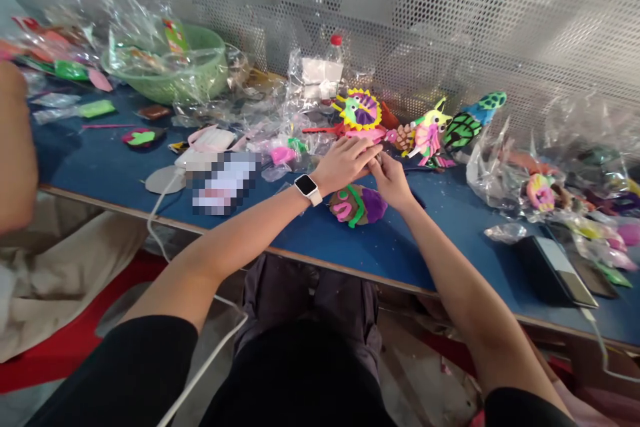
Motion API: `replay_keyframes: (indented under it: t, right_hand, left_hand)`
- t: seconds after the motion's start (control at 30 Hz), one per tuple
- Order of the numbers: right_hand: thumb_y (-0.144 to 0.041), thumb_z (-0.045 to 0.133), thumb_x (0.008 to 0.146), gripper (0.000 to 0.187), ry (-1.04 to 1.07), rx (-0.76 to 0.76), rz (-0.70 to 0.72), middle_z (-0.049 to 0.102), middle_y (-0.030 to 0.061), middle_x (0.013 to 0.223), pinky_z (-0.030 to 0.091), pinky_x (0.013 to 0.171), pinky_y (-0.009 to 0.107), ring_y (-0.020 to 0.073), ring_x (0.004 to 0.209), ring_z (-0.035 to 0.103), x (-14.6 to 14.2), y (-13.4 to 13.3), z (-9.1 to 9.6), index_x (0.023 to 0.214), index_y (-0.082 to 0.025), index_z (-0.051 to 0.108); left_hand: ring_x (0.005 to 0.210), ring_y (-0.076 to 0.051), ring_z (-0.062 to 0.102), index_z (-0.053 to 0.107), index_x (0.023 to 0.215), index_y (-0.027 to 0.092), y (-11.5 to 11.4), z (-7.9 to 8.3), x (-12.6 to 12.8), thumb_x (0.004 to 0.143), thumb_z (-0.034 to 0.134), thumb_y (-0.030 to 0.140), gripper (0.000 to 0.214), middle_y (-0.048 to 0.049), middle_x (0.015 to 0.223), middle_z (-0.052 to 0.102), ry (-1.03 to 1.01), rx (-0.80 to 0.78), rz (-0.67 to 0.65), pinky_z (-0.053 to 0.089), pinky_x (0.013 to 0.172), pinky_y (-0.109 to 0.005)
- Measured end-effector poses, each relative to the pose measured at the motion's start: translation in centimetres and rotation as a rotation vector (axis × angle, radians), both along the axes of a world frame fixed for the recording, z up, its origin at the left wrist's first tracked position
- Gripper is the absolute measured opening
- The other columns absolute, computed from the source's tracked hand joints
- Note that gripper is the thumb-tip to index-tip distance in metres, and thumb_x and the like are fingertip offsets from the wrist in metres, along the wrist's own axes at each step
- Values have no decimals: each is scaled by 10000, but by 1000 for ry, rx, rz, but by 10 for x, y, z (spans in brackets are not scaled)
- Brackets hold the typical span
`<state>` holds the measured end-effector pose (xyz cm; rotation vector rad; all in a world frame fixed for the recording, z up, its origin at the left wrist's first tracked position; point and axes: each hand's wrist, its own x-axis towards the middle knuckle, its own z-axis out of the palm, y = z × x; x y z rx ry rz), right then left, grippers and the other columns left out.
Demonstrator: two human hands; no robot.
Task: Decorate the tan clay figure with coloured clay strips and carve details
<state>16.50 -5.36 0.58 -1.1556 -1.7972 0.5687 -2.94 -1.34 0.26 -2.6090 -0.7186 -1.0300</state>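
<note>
My left hand (pixel 347 161), a pale-strapped watch on its wrist, lies palm down with its fingers stretched over the fingers of my right hand (pixel 390 179). My right hand's thumb shows, but its fingers are mostly hidden beneath. Whatever sits between the hands is covered. Just below them on the table is a clay piece (pixel 357 205) in brown and purple with green and pink strips. Behind the hands stand a yellow-rimmed clay figure (pixel 361 110) with eyes and a spiral body, a pink and yellow clay figure (pixel 431 133), and a green and black patterned shape (pixel 465 127).
A green basket (pixel 205 73) with plastic bags stands at the back left. A phone (pixel 225 183) and a white cable (pixel 155 213) lie left. Right are crumpled bags (pixel 487 160) and a dark folding device (pixel 555 270). Another person's arm (pixel 17 147) is at the left edge.
</note>
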Motion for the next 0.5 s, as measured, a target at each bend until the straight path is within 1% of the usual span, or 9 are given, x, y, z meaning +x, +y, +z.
replay_keyframes:
  t: [0.07,0.2,0.27,0.37,0.43,0.5]
  right_hand:
    - [-1029,531,931,756,49,-25,36,561,18,795,587,740,386,225,765,553,-4,-4,3,934,-286,670]
    - [-1054,633,836,795,182,-164,176,738,41,936,659,851,416,253,899,705,-2,-6,16,1014,-288,752]
    - [-1026,721,792,779,213,-211,207,789,50,980,669,896,433,265,946,750,3,-5,20,1006,-279,772]
    - [-1005,814,712,781,245,-217,176,812,59,953,667,903,449,268,917,767,11,-4,16,969,-268,776]
    - [-1023,821,668,800,272,-203,127,804,53,907,659,874,449,261,861,755,15,-6,10,940,-273,765]
    - [-1014,839,653,784,295,-182,81,793,48,872,648,837,437,250,818,736,17,-9,5,910,-278,751]
  left_hand:
    - [1360,-324,699,663,1556,201,0,-2,-4,1195,559,316,393,-171,1416,734,-23,-13,-5,556,1166,-510]
    - [1307,-309,715,712,1480,212,-3,-1,-5,1207,544,355,351,-156,1352,748,-113,-33,-35,580,1114,-504]
    - [1263,-307,725,724,1452,211,-6,-1,-4,1205,548,367,340,-150,1292,757,-147,-40,-45,588,1089,-512]
    - [1189,-297,733,734,1417,231,-10,-2,0,1195,575,354,300,-127,1208,753,-150,-65,-72,598,1054,-507]
    - [1182,-288,733,727,1414,243,-12,-3,3,1189,594,348,282,-118,1211,743,-132,-74,-101,604,1049,-494]
    - [1205,-285,730,711,1436,239,-13,-4,4,1184,612,362,297,-126,1246,733,-122,-61,-122,611,1051,-481]
